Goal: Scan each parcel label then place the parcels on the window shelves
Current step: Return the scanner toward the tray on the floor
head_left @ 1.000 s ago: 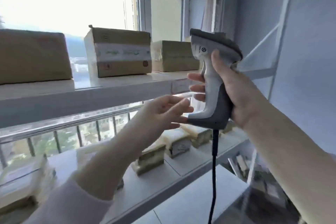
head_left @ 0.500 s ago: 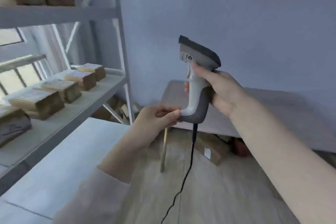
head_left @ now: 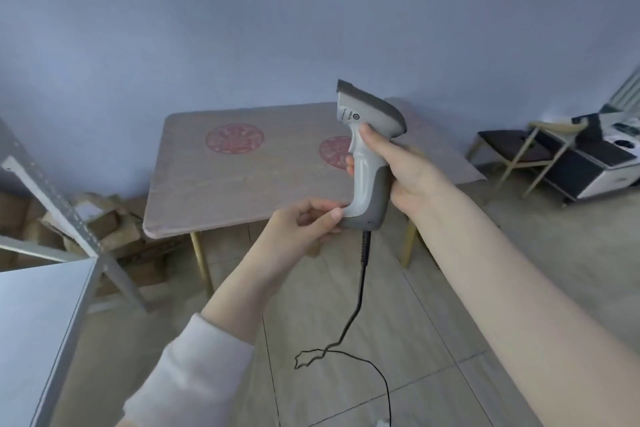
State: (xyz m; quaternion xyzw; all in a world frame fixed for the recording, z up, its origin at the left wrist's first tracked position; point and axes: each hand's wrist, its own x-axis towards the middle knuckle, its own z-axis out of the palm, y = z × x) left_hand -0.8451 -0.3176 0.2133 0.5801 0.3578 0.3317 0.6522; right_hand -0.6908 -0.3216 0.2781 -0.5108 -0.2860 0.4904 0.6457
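Note:
A grey and white handheld barcode scanner (head_left: 367, 135) stands upright in front of me, its black cable (head_left: 360, 291) trailing down to the floor. My right hand (head_left: 398, 170) grips its handle, index finger on the trigger. My left hand (head_left: 304, 222) pinches the base of the handle from the left. Several brown parcels (head_left: 104, 222) lie piled on the floor under the left end of the table, partly hidden by the shelf frame. The window shelves are out of view apart from a grey shelf corner (head_left: 45, 305) at lower left.
A low table (head_left: 249, 177) with a pale cover and red round prints stands against the blue wall straight ahead. A chair (head_left: 519, 146) and a dark-and-white box (head_left: 595, 163) sit at the right. Tiled floor lies between me and the table.
My view has swung right from the window shelves to the table and wall. My left hand has closed onto the scanner's base; my right hand has kept hold of the handle.

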